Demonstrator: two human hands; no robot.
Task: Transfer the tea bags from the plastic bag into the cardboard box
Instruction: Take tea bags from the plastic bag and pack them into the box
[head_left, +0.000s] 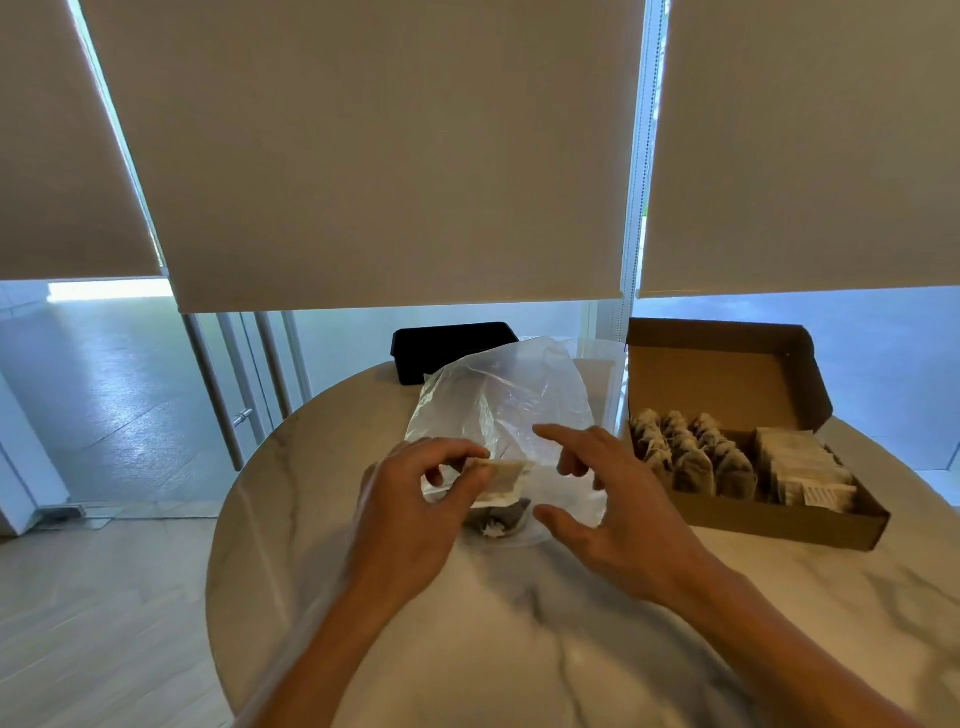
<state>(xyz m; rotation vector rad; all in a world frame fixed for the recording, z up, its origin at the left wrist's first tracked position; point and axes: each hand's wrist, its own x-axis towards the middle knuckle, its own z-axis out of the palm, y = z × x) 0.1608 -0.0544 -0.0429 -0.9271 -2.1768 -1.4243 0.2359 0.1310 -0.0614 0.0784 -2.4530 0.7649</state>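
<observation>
step: I read mid-transfer | left hand (415, 499) pinches tea bag (500, 480) at plastic bag (506, 410) mouth | right hand (618, 499) spread, empty | more bags inside, probably | next: carry to cardboard box (748, 374), right

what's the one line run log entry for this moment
left hand: pinches tea bag | right hand: open by plastic bag | cardboard box: partly filled

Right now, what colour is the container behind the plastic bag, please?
Black, clearest in the head view.
</observation>
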